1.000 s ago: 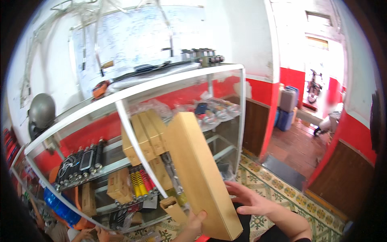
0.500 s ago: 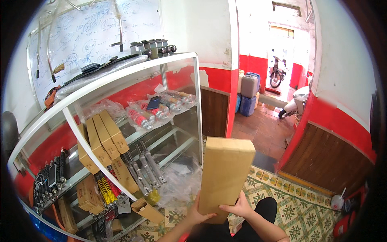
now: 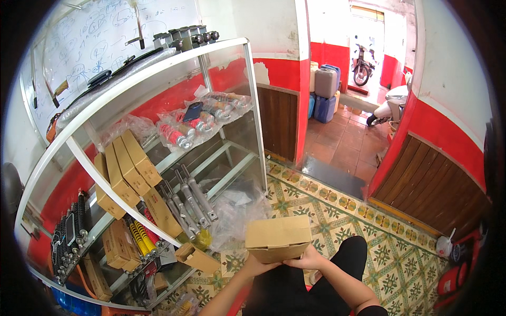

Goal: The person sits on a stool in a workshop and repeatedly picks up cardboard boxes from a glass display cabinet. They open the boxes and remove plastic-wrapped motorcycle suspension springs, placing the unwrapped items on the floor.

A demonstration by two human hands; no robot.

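A plain brown cardboard box (image 3: 278, 230) is held between both my hands over my lap, its closed end flap facing up towards me. My left hand (image 3: 257, 267) grips its lower left side, and my right hand (image 3: 310, 259) grips the lower right. Both thumbs press near the lower edge of the box, while the other fingers are mostly hidden beneath it. To the left, a glass-sided display shelf (image 3: 158, 78) holds several similar long cardboard boxes (image 3: 125, 167).
Shock absorbers in plastic (image 3: 197, 124) lie on the upper shelf, grey metal tubes (image 3: 192, 200) lower down. A small open carton (image 3: 197, 258) sits by the shelf's near corner. Patterned tiles (image 3: 337, 221) lead to a doorway with plastic jugs (image 3: 326, 84) and a parked motorbike (image 3: 361, 66).
The box has tipped from standing tall to showing its end, and has come lower and slightly left. Both hands still hold it. My view has shifted a little.
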